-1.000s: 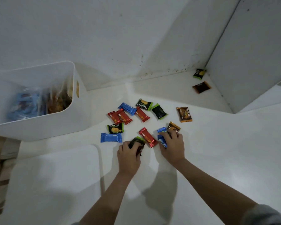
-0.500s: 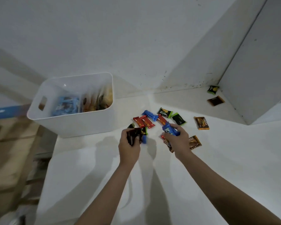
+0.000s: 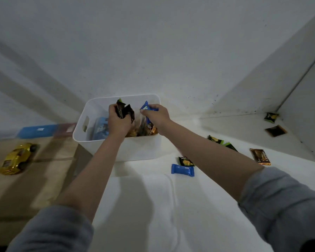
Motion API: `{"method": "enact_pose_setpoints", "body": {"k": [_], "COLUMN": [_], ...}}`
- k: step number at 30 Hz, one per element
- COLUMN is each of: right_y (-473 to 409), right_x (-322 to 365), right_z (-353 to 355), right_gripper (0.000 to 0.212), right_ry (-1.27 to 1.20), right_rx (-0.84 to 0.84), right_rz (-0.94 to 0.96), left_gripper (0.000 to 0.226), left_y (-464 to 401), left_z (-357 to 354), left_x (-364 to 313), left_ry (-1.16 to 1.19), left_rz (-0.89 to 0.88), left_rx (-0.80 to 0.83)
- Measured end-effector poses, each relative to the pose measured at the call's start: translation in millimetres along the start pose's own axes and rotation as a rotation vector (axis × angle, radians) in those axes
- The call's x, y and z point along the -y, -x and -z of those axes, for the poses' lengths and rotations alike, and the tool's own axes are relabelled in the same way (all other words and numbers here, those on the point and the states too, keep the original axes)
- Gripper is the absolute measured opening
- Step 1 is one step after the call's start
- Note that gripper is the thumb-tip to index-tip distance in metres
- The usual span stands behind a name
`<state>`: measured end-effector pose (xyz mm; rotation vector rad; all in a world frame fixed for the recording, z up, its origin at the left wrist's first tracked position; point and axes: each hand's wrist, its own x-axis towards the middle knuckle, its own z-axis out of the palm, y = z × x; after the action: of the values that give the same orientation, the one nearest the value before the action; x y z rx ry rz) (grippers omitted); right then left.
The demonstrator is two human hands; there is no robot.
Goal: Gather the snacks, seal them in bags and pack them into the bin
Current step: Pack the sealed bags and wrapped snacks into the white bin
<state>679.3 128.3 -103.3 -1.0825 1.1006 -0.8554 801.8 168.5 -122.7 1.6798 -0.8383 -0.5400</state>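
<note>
A white bin (image 3: pixel 135 150) stands at the table's left edge, with bagged snacks inside. Both hands are over its opening. My left hand (image 3: pixel 119 120) is closed on black snack packets (image 3: pixel 125 110). My right hand (image 3: pixel 157 115) grips a blue snack packet (image 3: pixel 146 107). On the white table lie loose snacks: a blue bar (image 3: pixel 182 170), a black-and-yellow packet (image 3: pixel 185 161), two green-edged packets (image 3: pixel 215 139), a brown packet (image 3: pixel 260 156). Two more packets (image 3: pixel 271 117) sit in the far right corner.
A gold toy car (image 3: pixel 16 158) rests on a lower wooden surface to the left. A blue box (image 3: pixel 37 130) lies behind it. White walls close off the back and the right side of the table (image 3: pixel 153 206).
Both hands lifted packets from the pile and carried them left to above the bin. The view turned left with them, so the car and wooden surface came into sight.
</note>
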Motion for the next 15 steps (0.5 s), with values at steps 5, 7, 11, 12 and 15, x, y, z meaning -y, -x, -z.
{"method": "enact_pose_setpoints", "body": {"k": [5,7,11,12,15], "right_y": [-22.4,-23.2,-13.5,-9.1,8.3], "right_x": [-16.4,-19.3,-25.2,-29.0,-48.8], "right_z": [-9.9,-5.9,8.1,12.8,33.3], "right_gripper": [0.025,0.015,0.017,0.018,0.017], "right_ry": [0.204,0.262,0.327,0.333,0.377], "right_rx": [0.009,0.015,-0.061,-0.100,-0.186], "right_rz": [-0.027,-0.003,0.144,0.195,0.331], "left_gripper": [0.070,0.074,0.032,0.026,0.019], "left_y": [-16.9,-21.4,-29.6,-27.0,-2.4], "left_z": [2.0,-0.9,-7.6,-8.7,-15.5], "left_x": [26.3,35.6,47.2,48.0,41.4], "left_ry": [-0.086,-0.170,-0.503,-0.547,-0.553], "left_rz": [0.038,0.080,0.089,0.065,-0.144], "left_rx": [0.246,0.331,0.316,0.298,0.157]}}
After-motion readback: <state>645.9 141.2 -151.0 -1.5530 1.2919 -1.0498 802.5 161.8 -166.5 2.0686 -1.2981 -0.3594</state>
